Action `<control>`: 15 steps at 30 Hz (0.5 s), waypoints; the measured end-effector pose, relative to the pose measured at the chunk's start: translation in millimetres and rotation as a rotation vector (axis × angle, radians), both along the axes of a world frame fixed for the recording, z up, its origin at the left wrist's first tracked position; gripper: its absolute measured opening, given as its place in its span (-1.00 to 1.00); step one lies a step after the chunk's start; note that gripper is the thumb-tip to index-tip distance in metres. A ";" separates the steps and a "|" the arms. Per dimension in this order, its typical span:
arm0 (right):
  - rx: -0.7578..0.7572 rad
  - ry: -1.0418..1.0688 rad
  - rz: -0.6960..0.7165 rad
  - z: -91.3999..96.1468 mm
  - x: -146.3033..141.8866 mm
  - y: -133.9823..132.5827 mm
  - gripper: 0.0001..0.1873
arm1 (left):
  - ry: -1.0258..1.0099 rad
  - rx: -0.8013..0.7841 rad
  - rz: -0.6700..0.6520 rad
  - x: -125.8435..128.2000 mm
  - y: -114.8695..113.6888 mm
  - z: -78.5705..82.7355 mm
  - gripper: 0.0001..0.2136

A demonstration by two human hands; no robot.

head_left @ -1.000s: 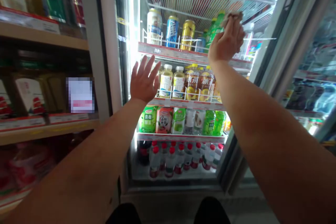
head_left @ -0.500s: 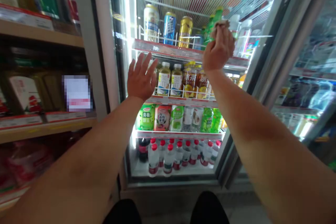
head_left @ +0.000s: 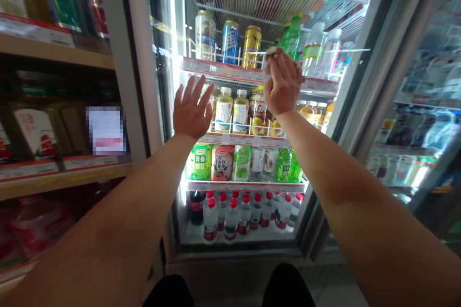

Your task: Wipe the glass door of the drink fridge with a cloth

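My right hand [head_left: 284,84] presses a crumpled brownish cloth [head_left: 272,53] against the glass door [head_left: 230,244] of a lit drinks fridge. Its fingers are bent over the cloth, which is mostly hidden under them. To the left, my left hand [head_left: 192,109] is spread, fingers pointing up, and appears to rest flat on the same glass. It holds nothing. Behind the glass near my right hand stand a gold can [head_left: 251,47] and a green bottle [head_left: 292,37]. Tea bottles [head_left: 224,110] show beside my left hand.
Left of the fridge, a shelf unit [head_left: 57,50] holds boxes and bottles. A metal frame with a handle [head_left: 399,57] borders the door on the right, beside another fridge section. Red-capped water bottles [head_left: 231,220] stand on the lowest shelf. My dark-clad knees [head_left: 286,288] show at the bottom.
My right hand has slid left and down across the glass with the cloth. My left hand stays in nearly the same place. The view has shifted slightly.
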State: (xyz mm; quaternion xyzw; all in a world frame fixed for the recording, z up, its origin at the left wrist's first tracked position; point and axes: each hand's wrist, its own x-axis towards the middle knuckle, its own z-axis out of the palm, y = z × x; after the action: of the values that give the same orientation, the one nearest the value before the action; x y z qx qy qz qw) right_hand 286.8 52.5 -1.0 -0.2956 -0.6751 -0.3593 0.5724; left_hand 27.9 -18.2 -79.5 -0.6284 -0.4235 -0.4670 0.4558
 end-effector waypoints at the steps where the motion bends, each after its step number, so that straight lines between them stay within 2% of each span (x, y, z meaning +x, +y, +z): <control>1: 0.000 -0.172 0.009 -4.0 0.1 -4.1 -0.37 | 0.003 0.002 0.005 0.0 0.0 0.0 -0.46; 3: -0.006 -0.435 0.012 -11.5 0.4 -9.8 -0.38 | 0.009 0.008 0.014 0.0 0.2 0.1 -0.46; 5: 0.004 -0.465 0.024 -15.7 0.5 -7.3 -0.40 | 0.018 0.019 0.024 -0.3 0.6 0.1 -0.46; 9: 0.056 -0.004 0.113 -16.1 0.3 14.3 -0.38 | 0.040 0.046 0.039 -1.0 1.2 -0.2 -0.46; 11: 0.065 0.105 0.126 -18.3 -0.4 18.7 -0.36 | 0.041 0.048 0.030 -1.0 1.1 -0.4 -0.46; 13: 0.063 -0.027 0.092 -23.8 -1.7 14.3 -0.38 | 0.040 0.048 0.022 -0.7 0.8 -0.6 -0.45; 15: 0.073 -0.265 0.050 -30.4 -3.0 5.7 -0.41 | 0.040 0.048 0.021 -0.7 0.9 -0.6 -0.45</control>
State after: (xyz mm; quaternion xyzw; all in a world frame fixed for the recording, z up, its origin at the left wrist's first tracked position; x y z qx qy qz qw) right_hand 283.7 58.2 -31.5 -0.2076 -0.7384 -0.4054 0.4973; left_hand 27.2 -17.3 -80.1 -0.6220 -0.4094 -0.4595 0.4842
